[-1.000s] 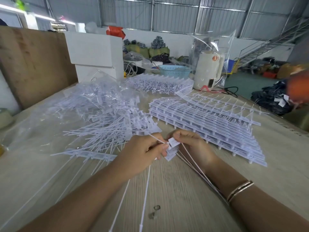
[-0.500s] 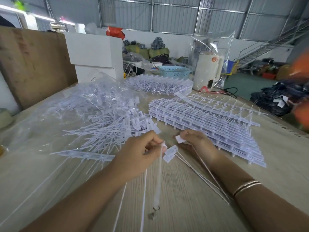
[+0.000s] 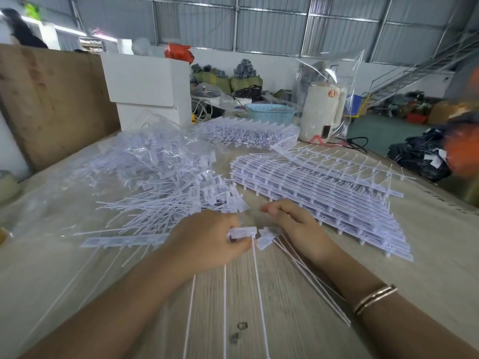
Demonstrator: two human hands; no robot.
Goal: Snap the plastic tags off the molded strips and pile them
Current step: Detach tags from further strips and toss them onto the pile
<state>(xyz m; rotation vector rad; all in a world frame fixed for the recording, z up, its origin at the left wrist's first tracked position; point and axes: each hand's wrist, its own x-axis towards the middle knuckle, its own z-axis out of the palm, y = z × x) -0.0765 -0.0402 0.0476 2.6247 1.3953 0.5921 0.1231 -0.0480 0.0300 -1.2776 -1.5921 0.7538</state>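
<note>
pale wood-grain table point(image 3: 285, 307) in a warehouse-type room with corrugated metal walls point(image 3: 259, 27) and a metal staircase point(image 3: 414, 76) at far right. brown board point(image 3: 51, 99) leaned at the left, white boxes point(image 3: 147, 84) stood at the table's far edge. blue plastic basket point(image 3: 270, 114) beyond the table, contents not visible. white appliance point(image 3: 322, 112) sat inside a clear plastic bag point(image 3: 329, 73). another clear bag point(image 3: 145, 156) lay on the left of the table with loose white tags in it, and a pile of snapped-off tags point(image 3: 168, 200) spilled in front of it. stack of molded strips point(image 3: 324, 200) lay on the right side, more strips point(image 3: 246, 132) further back. left hand point(image 3: 207, 239) was curled, pinching one tag point(image 3: 242, 233) by its flat head, tail running toward the camera. right hand point(image 3: 298, 224) gripped a bunch of tags point(image 3: 267, 238), index finger extended. bracelets point(image 3: 375, 297) on the right wrist.
</note>
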